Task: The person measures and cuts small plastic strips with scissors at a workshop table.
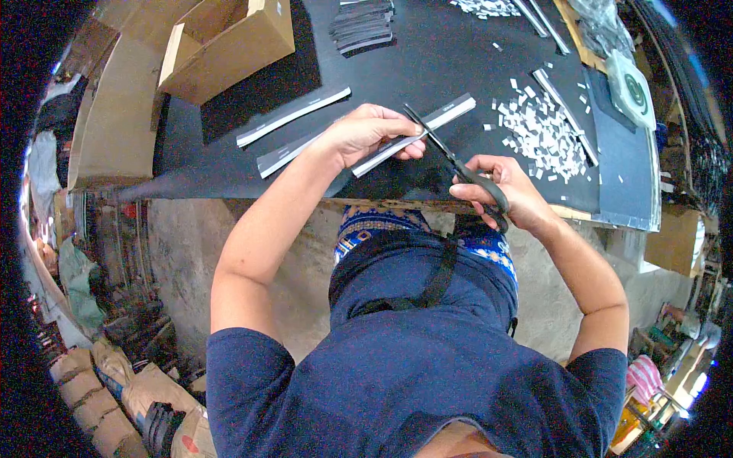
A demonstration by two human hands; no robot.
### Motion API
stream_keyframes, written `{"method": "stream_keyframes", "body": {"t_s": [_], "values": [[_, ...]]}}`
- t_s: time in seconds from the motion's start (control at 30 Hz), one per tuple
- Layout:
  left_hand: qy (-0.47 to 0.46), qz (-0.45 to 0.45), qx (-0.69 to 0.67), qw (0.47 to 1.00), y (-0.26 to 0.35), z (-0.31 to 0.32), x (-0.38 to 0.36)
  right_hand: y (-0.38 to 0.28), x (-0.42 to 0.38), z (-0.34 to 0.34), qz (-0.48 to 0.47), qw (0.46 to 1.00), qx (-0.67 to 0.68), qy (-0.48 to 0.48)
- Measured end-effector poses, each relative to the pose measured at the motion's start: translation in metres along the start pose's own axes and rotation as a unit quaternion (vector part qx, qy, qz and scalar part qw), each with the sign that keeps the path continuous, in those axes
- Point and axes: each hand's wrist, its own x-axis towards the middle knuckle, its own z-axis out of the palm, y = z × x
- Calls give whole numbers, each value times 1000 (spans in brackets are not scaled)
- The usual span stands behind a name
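My left hand (372, 136) pinches a long black strip with a white edge (452, 112) close over the black tabletop, its near end pointing toward me. In my right hand (510, 189) is a pair of black-handled scissors (441, 145), my fingers through the handle loops. The blades cross the strip right beside my left fingertips. Under my left wrist lies another black-and-white strip (279, 159), partly hidden by the hand. A further strip (294, 116) rests beyond it on the left. To the right of the scissors is a loose pile of small white cut pieces (538, 136).
An open cardboard box (243, 59) stands at the back left. A stack of dark strips (362, 26) sits at the far middle. More white bits (489, 8) lie at the back, with narrow strips (565, 114) along the right and a white-and-green package (631, 90) near the edge.
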Motion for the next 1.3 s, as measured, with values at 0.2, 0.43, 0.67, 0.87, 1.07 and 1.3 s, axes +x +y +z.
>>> {"method": "stream_keyframes", "body": {"t_s": [0.2,0.43,0.67,0.87,1.07,1.3], "values": [[-19,-3,-6,1000,-3,-4,4,0,2,-3,8,999,-38,-4],[5,10,48,999,2,-10,-26,-3,-12,-27,-20,990,-136,-21],[81,106,131,982,4,-4,-46,-5,-34,-59,-193,861,-465,74],[173,258,369,876,-12,5,-32,1,-29,-69,-286,776,-559,61],[201,320,377,846,-17,11,-35,-17,-16,-63,-280,754,-595,16],[200,336,357,848,-18,13,-34,-38,74,-56,-405,766,-490,93]]}}
